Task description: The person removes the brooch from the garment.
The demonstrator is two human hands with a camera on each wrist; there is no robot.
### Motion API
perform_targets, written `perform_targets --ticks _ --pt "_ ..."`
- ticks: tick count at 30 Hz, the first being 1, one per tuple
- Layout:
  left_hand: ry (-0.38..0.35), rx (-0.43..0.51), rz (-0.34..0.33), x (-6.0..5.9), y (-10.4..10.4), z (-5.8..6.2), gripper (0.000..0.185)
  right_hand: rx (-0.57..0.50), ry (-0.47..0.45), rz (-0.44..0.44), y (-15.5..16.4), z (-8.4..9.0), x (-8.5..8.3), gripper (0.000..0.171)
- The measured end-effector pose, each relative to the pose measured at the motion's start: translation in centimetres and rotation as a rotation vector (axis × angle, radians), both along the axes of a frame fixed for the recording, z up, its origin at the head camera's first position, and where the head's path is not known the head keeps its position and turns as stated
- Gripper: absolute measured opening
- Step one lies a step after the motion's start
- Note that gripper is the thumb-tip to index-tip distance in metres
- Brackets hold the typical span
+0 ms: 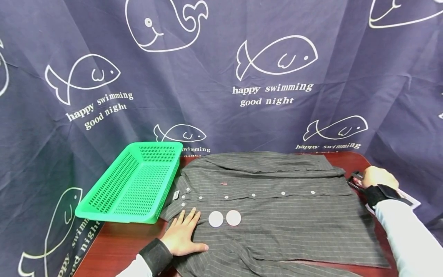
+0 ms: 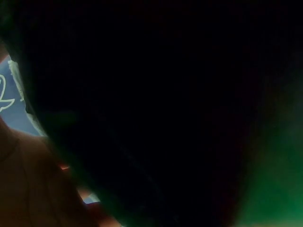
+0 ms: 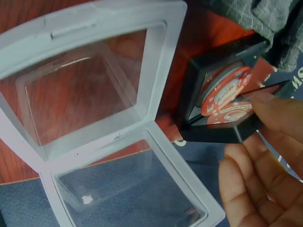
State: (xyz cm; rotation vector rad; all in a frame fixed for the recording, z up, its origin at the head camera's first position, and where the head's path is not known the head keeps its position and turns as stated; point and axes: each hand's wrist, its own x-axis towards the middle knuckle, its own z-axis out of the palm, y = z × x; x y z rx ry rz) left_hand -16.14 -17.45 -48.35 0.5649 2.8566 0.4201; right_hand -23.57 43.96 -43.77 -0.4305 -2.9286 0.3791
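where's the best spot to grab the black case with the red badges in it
Probably by the black case's near frame edge, pinched top and bottom, coming from the right hand's side: it lies half-open, badges exposed, and the open white case crowds its other side.

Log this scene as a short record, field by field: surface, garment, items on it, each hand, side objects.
surface: dark red table
garment: grey striped shirt, spread flat, buttoned
on shirt: two white discs, side by side
left hand: flat on the shirt, near the collar
right hand: at the black case holding red badges, fingers touching it
beside case: open clear box
left of shirt: green basket
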Motion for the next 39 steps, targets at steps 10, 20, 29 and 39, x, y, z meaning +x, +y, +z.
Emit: perform_targets --ticks 10,20,29,39 --pt "-0.005 0.002 0.003 0.0 0.0 0.0 0.106 0.025 -0.004 -0.019 -0.8 -1.2 -0.2 0.025" --pt "-0.002 0.003 0.010 0.1 0.0 0.0 0.106 0.011 -0.015 -0.043 -1.8 -1.5 -0.2 0.030" --pt "-0.003 0.002 0.008 0.2 0.0 0.0 0.106 0.003 -0.037 -0.067 -1.8 -1.6 -0.1 0.030" --pt "0.004 0.004 0.002 0.0 0.1 0.1 0.105 0.007 -0.010 -0.092 -1.6 -2.1 -0.1 0.028"
